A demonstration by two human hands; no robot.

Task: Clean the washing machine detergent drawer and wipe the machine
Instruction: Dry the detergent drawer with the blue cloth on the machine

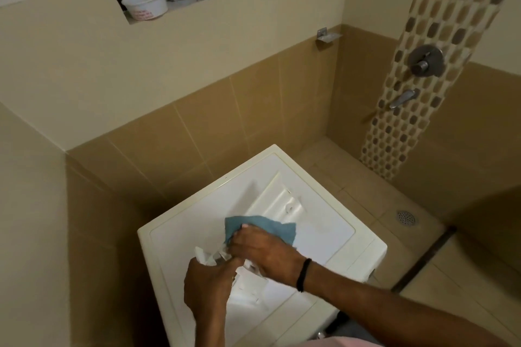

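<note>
Blue-green cloth (262,227), lower centre, pinched in right hand (260,252) | left hand (208,286) grips white plastic detergent drawer (248,287), out of its slot, over white washing machine top (197,222) | judged: drawer wipe underway; machine wipe still to do.

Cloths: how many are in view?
1: a blue cloth on the washing machine top, gripped by the right hand. More may be hidden beneath the hands.
</note>
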